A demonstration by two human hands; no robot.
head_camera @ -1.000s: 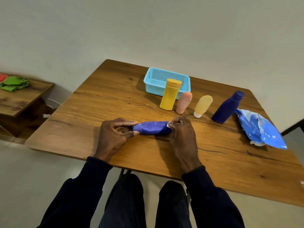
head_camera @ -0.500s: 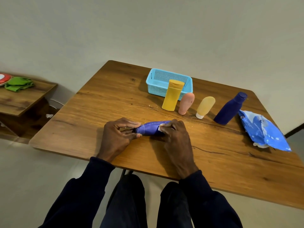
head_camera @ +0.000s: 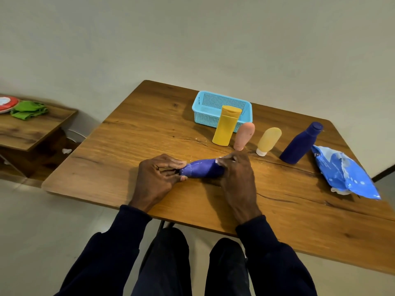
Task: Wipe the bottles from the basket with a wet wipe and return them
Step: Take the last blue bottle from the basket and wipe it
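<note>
- The purple bottle (head_camera: 202, 168) lies on its side on the surface (head_camera: 149, 133), right in front of you and between your two hands.
- Your left hand (head_camera: 157, 178) pinches the narrow cap end between fingers and thumb. Your right hand (head_camera: 237, 178) is curled over the wide end, grasping the wet wipe (head_camera: 219, 160) against it. Only a white sliver of the wipe shows at your fingertips.
- Use the left pinch as the anchor and as the axle. Roll the bottle a part-turn, then draw the wipe along its length, so that no strip of the body gets missed.
- Press lightly. The plastic looks smooth, and once wet it will likely slip out of a two-finger pinch.
- Your left fingers hide the neck and cap, so swap ends before you call this one done.
- Four more stand in a row beyond your right hand: a yellow bottle (head_camera: 227, 126), a peach tube (head_camera: 244, 135), a pale yellow tube (head_camera: 268, 139) and a dark blue bottle (head_camera: 300, 144). I cannot tell which of them are wiped.
- The peach tube is near your right knuckles and rests on a narrow cap, so a wide stroke could topple it.
- The basket (head_camera: 206, 118) sits behind the yellow bottle, which partly blocks the straight path back. Lift over the row or go in from the left.
- The wipe pack (head_camera: 344, 174) lies to the far right, within reach for a fresh sheet.
</note>
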